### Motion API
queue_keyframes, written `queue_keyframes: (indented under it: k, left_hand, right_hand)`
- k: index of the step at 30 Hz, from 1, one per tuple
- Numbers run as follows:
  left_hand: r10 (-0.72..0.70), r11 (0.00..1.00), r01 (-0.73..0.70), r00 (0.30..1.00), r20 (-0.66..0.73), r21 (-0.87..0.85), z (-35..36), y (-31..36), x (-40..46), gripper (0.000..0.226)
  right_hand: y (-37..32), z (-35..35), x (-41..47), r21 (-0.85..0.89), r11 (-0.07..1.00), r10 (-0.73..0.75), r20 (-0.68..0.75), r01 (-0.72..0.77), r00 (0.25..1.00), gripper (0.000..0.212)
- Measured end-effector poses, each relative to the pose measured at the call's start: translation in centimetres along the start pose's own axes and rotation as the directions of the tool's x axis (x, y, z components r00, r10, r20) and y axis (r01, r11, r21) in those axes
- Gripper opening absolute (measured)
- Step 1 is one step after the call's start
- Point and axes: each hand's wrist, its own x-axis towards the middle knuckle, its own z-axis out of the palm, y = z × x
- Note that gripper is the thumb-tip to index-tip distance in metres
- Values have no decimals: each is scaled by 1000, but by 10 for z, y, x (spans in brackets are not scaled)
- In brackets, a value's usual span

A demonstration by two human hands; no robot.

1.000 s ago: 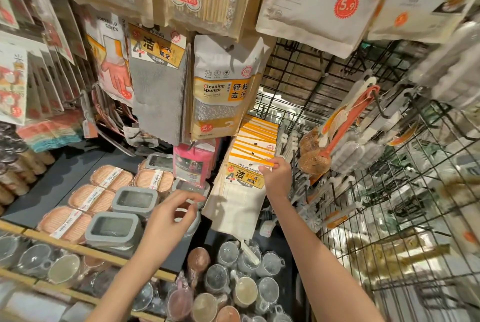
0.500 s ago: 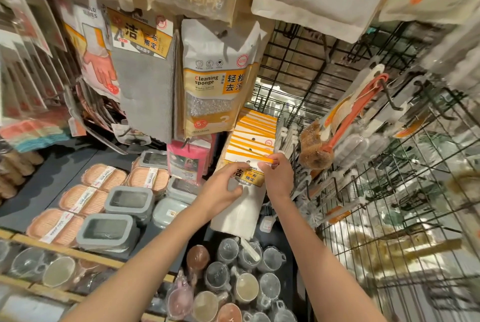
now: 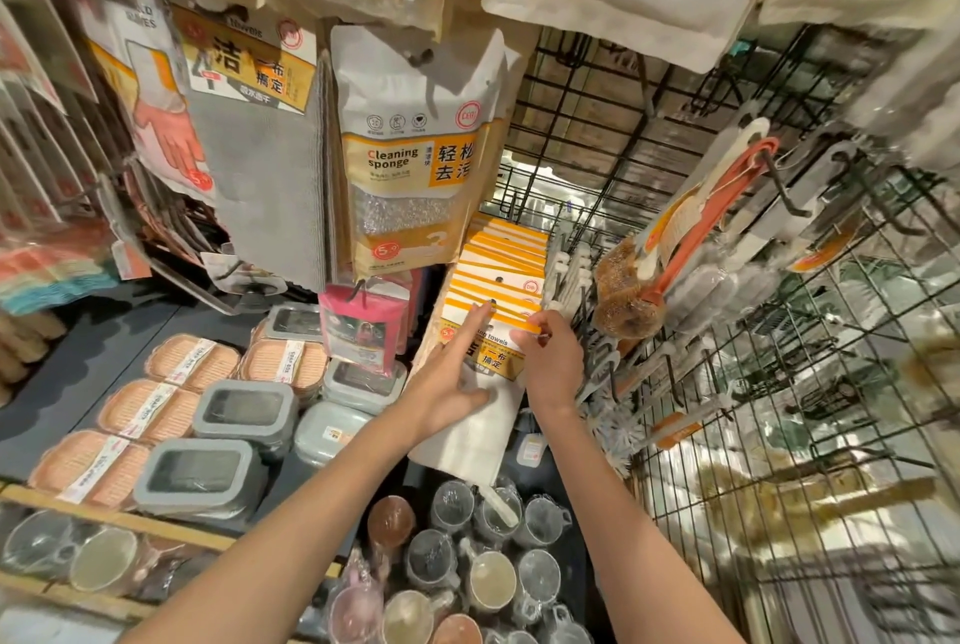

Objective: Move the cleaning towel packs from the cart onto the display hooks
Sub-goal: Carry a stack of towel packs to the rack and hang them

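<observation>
A row of white cleaning towel packs [image 3: 506, 274] with yellow header cards hangs on a display hook in the middle of the rack. The front pack [image 3: 475, 427] hangs lowest, its white cloth reaching down toward the cups. My left hand [image 3: 451, 378] lies flat on the front pack with straight fingers, the index fingertip near the hook hole. My right hand [image 3: 551, 361] pinches the right edge of that pack's header card. The cart is out of view.
A cleaning sponge bag [image 3: 415, 160] and a grey cloth pack [image 3: 257, 165] hang above left. Brushes [image 3: 631, 290] hang on the wire grid [image 3: 769, 383] to the right. Soap boxes [image 3: 202, 482] sit on the dark shelf, clear cups [image 3: 488, 581] below.
My left hand has come up from above the shelf boxes and now lies flat on the front towel pack. My right hand has kept its hold on the header card.
</observation>
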Motion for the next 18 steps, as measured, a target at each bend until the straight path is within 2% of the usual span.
queue_keyframes:
  k: [5, 9, 11, 18]
  left_hand:
    - [-56, 977, 42, 997, 61, 210, 2, -3, 4, 111]
    - [-18, 943, 4, 999, 41, 333, 6, -10, 4, 116]
    - [2, 943, -10, 1000, 26, 333, 8, -10, 3, 115]
    - [20, 955, -24, 1000, 17, 296, 9, -6, 2, 111]
  right_hand:
    - [1, -1, 1, 36, 999, 16, 19, -17, 1000, 8]
    - [3, 1, 1, -18, 999, -29, 29, 29, 999, 12]
    - [4, 0, 0, -41, 998, -52, 29, 53, 998, 18]
    - [6, -4, 1, 38, 998, -48, 43, 46, 998, 20]
